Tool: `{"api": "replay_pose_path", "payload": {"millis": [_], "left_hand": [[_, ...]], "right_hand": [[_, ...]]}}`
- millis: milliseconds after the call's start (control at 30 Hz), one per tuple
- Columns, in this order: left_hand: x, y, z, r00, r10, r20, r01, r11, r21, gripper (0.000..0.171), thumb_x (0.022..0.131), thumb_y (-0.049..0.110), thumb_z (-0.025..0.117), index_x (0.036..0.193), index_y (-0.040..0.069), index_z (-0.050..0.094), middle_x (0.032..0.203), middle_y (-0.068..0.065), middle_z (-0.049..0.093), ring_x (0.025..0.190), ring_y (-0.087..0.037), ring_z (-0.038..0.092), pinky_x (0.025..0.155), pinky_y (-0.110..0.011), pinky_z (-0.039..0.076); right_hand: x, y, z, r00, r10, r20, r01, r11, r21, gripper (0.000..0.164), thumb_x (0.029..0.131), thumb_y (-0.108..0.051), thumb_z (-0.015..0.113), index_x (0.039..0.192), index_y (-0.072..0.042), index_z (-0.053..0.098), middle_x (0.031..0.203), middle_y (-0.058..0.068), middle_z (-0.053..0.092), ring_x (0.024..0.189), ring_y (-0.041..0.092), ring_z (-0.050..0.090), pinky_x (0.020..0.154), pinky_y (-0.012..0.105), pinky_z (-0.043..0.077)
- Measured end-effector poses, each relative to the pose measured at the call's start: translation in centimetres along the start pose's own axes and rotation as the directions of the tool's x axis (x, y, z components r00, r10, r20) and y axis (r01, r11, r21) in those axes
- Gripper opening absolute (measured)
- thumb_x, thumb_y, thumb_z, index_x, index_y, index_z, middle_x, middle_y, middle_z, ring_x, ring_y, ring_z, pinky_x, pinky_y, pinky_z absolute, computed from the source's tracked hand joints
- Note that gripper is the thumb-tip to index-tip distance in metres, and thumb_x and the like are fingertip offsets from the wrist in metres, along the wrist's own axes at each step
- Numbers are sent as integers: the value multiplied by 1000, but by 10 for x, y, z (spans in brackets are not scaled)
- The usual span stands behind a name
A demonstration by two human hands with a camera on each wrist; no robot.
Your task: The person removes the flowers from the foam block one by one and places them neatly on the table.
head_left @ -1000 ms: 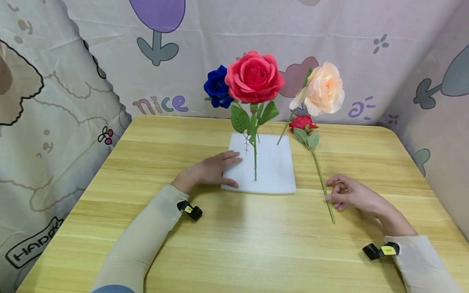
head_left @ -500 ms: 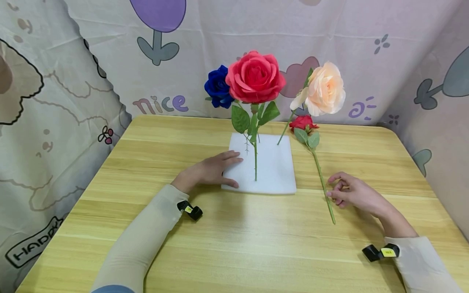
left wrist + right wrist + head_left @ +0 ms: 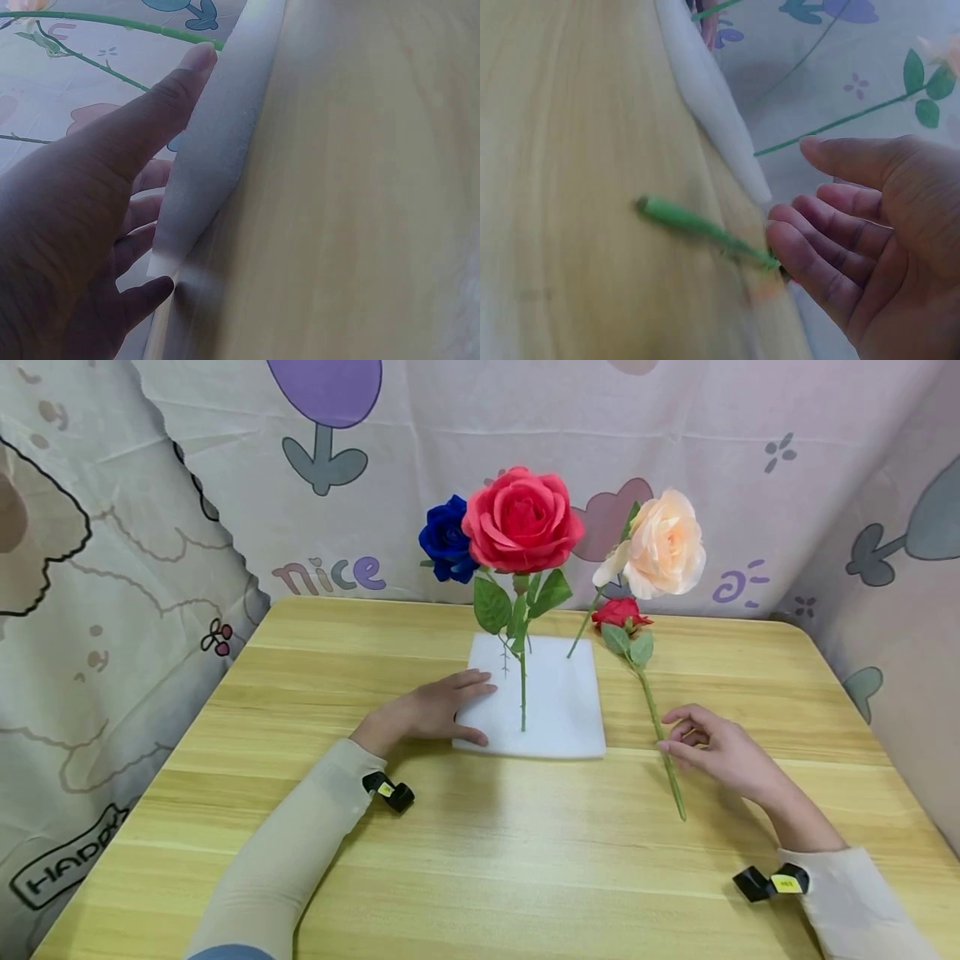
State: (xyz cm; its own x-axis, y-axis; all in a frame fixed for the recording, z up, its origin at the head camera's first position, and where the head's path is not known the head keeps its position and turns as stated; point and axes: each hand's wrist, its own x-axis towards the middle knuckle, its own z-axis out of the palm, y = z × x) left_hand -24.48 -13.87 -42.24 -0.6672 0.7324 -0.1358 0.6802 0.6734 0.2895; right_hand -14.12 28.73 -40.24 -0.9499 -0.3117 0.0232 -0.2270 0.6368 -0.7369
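Observation:
My left hand [image 3: 427, 706] rests on the left side of a white foam board [image 3: 562, 718], fingers spread; the left wrist view shows the thumb along the board's front edge. A pinkish-red artificial rose [image 3: 522, 518] stands upright in the board, with a blue rose [image 3: 446, 539] behind it and a peach rose [image 3: 665, 543] leaning right. Beside the board a red rose [image 3: 621, 612] lies on the table. My right hand [image 3: 716, 752] hovers at its green stem [image 3: 690, 222], fingers loosely bent. In the right wrist view, thumb and fingers are apart with nothing between them.
The wooden table [image 3: 450, 877] runs back to a printed cloth backdrop [image 3: 450, 410]. Another printed cloth [image 3: 90, 610] hangs along the left side. Small black devices [image 3: 390, 792] are strapped at both wrists.
My right hand has shifted slightly left and forward along the lying rose's stem, its thumb parting a little from the fingers. The left hand and the flowers stay put.

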Motion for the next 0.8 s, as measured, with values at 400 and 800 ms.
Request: {"api": "replay_pose_path", "payload": {"millis": [400, 800], "left_hand": [[1, 0, -1, 1000, -9, 14, 9, 1000, -13, 98, 81, 73, 58, 155, 16, 30, 162, -5, 18, 148, -24, 15, 118, -37, 19], [-1, 0, -1, 1000, -11, 11, 12, 1000, -7, 99, 80, 76, 55, 155, 16, 31, 162, -5, 19, 148, -24, 16, 118, -37, 19]], "right_hand": [[17, -36, 14, 989, -142, -32, 143, 990, 16, 34, 94, -16, 68, 123, -4, 57, 114, 13, 63, 103, 26, 62, 84, 25, 53], [42, -54, 35, 965, -261, -32, 263, 959, 104, 69, 87, -11, 76, 146, -8, 40, 139, 11, 51, 128, 27, 47, 102, 43, 43]]}}
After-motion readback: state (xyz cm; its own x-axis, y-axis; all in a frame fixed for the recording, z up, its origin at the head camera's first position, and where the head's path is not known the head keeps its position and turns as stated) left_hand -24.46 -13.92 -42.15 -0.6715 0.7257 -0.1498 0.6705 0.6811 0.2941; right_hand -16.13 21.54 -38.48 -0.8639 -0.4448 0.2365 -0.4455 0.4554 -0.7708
